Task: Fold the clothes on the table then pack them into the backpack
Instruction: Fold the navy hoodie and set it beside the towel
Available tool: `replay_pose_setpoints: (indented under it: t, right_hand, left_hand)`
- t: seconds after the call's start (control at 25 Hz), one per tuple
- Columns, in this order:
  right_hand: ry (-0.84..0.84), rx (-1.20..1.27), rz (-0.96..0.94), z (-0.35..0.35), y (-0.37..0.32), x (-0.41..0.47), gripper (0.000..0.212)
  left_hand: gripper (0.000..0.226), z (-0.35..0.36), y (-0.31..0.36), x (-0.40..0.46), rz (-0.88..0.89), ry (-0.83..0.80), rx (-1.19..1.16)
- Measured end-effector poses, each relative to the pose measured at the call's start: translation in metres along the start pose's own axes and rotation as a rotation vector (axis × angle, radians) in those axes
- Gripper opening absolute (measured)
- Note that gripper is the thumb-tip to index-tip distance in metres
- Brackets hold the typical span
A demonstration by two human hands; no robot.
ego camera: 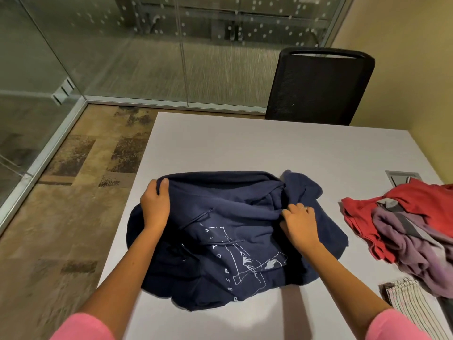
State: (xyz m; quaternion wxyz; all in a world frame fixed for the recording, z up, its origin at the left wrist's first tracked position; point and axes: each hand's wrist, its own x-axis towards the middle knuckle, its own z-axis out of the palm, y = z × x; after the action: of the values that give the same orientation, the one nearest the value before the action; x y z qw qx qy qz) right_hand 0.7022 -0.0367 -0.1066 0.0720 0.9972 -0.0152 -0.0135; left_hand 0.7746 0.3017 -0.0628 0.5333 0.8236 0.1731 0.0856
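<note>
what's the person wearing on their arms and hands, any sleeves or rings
Both arms wear pink sleeves pushed up near the elbows, leaving the forearms bare. The left hand shows no glove or jewellery. The right hand has a thin ring on one finger.

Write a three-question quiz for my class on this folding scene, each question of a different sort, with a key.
1. True or false: both hands grip the navy blue hooded sweatshirt with white print.
2. Multiple choice: on the pale grey table, the heap of unfolded clothes lies
A. to the sweatshirt's left
B. to its right
C. beneath it
3. Short answer: which garment in that heap lies farthest from the person?

Key
1. True: the left hand holds the far edge, and the right hand has its fingers curled into a bunched fold.
2. B.
3. The red cotton top, partly under the purple knit garment.
</note>
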Motion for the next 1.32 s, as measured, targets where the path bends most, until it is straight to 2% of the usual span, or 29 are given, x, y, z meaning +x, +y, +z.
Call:
replay_pose_setpoints:
  t: [0.08, 0.2, 0.32, 0.4, 0.44, 0.52, 0.6, 0.76, 0.84, 0.92, 1.04, 1.12, 1.2, 1.24, 1.32]
  right_hand:
    - [0.089, 0.079, -0.086, 0.002, -0.008, -0.025, 0.015]
    - [-0.001, 0.094, -0.224, 0.014, -0.026, -0.066, 0.014]
    - [-0.175, 0.093, -0.267, 0.021, -0.043, -0.086, 0.038]
    - [-0.22, 0.201, -0.212, 0.008, -0.046, -0.074, 0.044]
    - [-0.248, 0.275, -0.146, -0.002, -0.043, -0.062, 0.038]
    - [-0.195, 0.341, -0.049, -0.015, -0.029, -0.028, 0.024]
    - [-0.175, 0.317, -0.036, -0.024, -0.016, 0.004, 0.025]
    - [-0.371, -0.098, -0.492, -0.03, -0.006, 0.045, 0.041]
    - [-0.371, -0.203, -0.63, -0.032, 0.0, 0.051, 0.042]
    - [-0.298, -0.264, -0.707, -0.033, 0.005, 0.053, 0.036]
    - [-0.272, -0.4, -0.526, -0.04, 0.027, 0.061, 0.021]
    - [-0.193, -0.344, -0.342, -0.045, 0.056, 0.064, 0.015]
    - [-0.185, -0.271, -0.164, -0.049, 0.089, 0.065, 0.014]
    - [-0.184, -0.238, -0.094, -0.052, 0.104, 0.065, 0.014]
    - [-0.075, -0.175, -0.023, -0.063, 0.126, 0.063, 0.015]
  left_hand:
    - [0.029, -0.008, -0.017, -0.003, -0.066, 0.039, 0.02]
    - [0.031, -0.019, -0.042, -0.009, -0.122, 0.052, 0.063]
    - [0.031, -0.028, -0.064, -0.019, -0.161, 0.048, 0.068]
    - [0.031, -0.035, -0.078, -0.024, -0.201, 0.042, 0.081]
    - [0.031, -0.038, -0.084, -0.026, -0.216, 0.029, 0.088]
    - [0.031, -0.042, -0.092, -0.029, -0.242, -0.001, 0.094]
    - [0.031, -0.045, -0.094, -0.032, -0.259, -0.032, 0.102]
    - [0.029, -0.048, -0.097, -0.037, -0.267, -0.057, 0.119]
    - [0.03, -0.05, -0.099, -0.035, -0.274, -0.06, 0.133]
    - [0.031, -0.051, -0.1, -0.032, -0.283, -0.056, 0.139]
    - [0.03, -0.054, -0.095, -0.023, -0.304, -0.024, 0.128]
    - [0.027, -0.056, -0.088, -0.013, -0.316, 0.003, 0.119]
    - [0.024, -0.057, -0.077, -0.003, -0.294, 0.017, 0.111]
    - [0.023, -0.057, -0.069, 0.003, -0.274, 0.021, 0.106]
    - [0.026, -0.055, -0.05, 0.016, -0.215, 0.034, 0.104]
